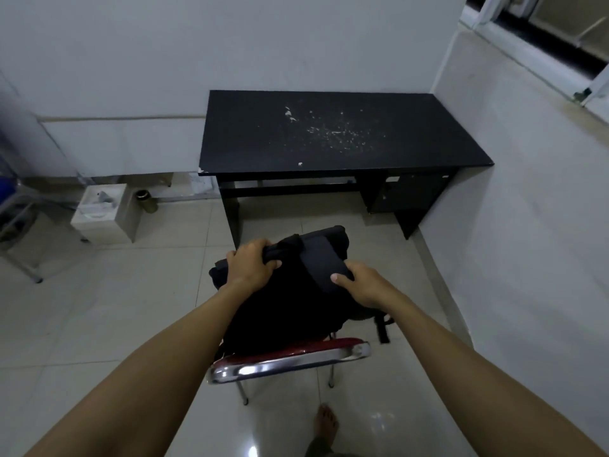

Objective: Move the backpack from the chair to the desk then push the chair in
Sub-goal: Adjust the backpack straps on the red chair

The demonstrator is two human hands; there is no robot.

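A black backpack (290, 305) lies on a chair with a dark red back and a chrome frame (290, 359), directly below me. My left hand (252, 263) is closed around the padded top handle of the backpack. My right hand (361, 285) grips a grey shoulder strap on its right side. The chair stands on the tiled floor a little in front of the black desk (329, 133), whose top is bare apart from white scratch marks. The chair's seat is hidden under the backpack.
The desk stands in a corner, white walls behind and to its right. A white box (102, 212) and a small dark canister (146, 201) sit on the floor at left, beside a metal frame (19, 232). My bare foot (326, 420) is behind the chair.
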